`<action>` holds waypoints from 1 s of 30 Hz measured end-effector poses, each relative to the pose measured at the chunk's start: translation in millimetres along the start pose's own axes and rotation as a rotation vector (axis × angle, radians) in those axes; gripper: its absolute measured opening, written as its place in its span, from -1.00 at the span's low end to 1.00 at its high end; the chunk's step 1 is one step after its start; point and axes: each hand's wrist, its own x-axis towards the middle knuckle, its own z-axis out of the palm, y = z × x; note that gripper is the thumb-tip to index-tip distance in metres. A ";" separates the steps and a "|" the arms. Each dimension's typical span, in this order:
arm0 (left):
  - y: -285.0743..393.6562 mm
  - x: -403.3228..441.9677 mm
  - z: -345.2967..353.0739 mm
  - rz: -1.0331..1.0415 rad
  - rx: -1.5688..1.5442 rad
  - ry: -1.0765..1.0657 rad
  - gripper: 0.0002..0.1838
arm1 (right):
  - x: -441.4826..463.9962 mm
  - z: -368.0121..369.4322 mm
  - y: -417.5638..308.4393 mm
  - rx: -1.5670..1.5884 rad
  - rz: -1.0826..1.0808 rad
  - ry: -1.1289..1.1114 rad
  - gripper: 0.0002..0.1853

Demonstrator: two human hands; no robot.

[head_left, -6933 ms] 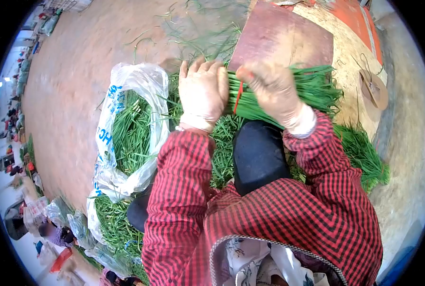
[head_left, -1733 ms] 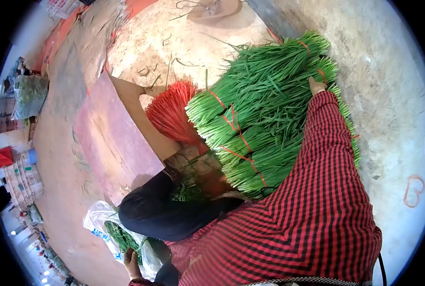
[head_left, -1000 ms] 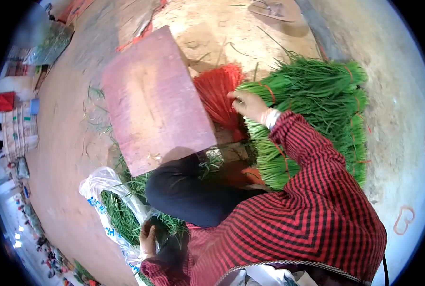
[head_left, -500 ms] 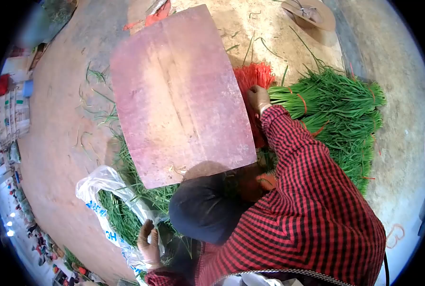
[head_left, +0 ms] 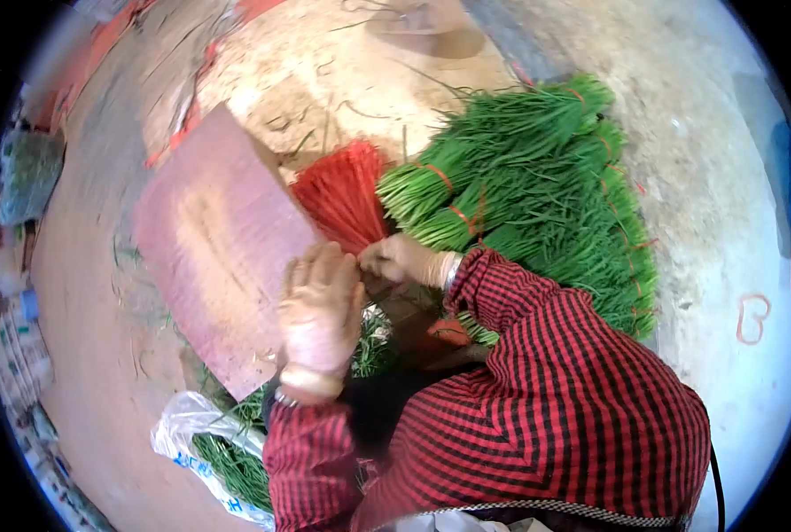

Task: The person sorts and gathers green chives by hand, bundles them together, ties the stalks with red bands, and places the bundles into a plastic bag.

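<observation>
My left hand (head_left: 318,306), in a pale glove, is over the right edge of the pinkish board (head_left: 209,239). Its back faces me, and the fingers are stretched out, slightly blurred. Close beside it, my right hand (head_left: 404,261), also gloved, has its fingers pinched at the near end of a bundle of red strips (head_left: 344,191). What lies between those fingers is hidden. Right of the strips, tied bunches of long green stalks (head_left: 528,177) are piled up, with orange-red bands (head_left: 438,175) around them.
At the lower left, a clear plastic bag (head_left: 183,421) with blue print holds loose green stalks (head_left: 233,465). More loose greens (head_left: 373,346) lie under the board by my knees. A brimmed hat (head_left: 426,31) rests on the floor at the far side.
My left hand has come up from beside the plastic bag to the board's edge. My right hand has moved from the far end of the red strips to their near end. The view has shifted.
</observation>
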 end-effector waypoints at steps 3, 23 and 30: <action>4.9 -4.5 66.4 0.048 0.214 -0.170 -0.63 | -28.1 -17.4 -24.6 -0.224 -0.063 -0.044 -0.70; -9.2 -38.6 -37.8 -0.546 -1.203 0.459 -0.86 | 21.4 73.5 153.0 -0.003 0.541 -0.090 -0.74; -132.5 -113.1 -32.3 -0.761 -0.060 0.438 -0.80 | -17.5 28.8 75.1 -0.520 0.175 -0.186 -0.66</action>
